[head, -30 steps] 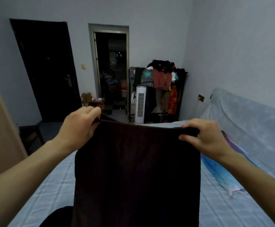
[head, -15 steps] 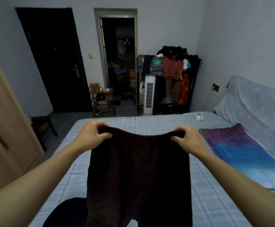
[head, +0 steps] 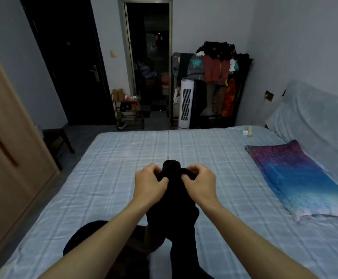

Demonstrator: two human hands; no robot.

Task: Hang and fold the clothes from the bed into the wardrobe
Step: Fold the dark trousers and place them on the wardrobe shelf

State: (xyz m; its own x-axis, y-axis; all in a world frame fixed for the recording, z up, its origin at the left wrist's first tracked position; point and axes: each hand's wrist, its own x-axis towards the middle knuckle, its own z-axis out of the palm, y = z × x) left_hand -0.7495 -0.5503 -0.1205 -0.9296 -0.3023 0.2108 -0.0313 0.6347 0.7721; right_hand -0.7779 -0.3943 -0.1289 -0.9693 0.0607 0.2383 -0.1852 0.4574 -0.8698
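Head view: I looked down along both forearms over a bed (head: 123, 158) with a pale blue checked sheet. My left hand (head: 151, 185) and right hand (head: 199, 185) sat side by side above the middle of the bed, close but not touching. A dark garment (head: 174, 218) was bunched between them. The fingers (head: 152, 170) of the left hand curled over its top edge from the left. Those of the right hand pinched the same edge from the right, so both hands held cloth.

From the fingers the garment hung down and back toward me. Its long axis ran from the hands to my body, and near the bottom it split into what looked like two legs. Neither hand was nearer; they shared the top edge evenly.

I judged the fold would turn on that axis. A brown wardrobe door (head: 7, 148) stood to my left, well apart from the garment.
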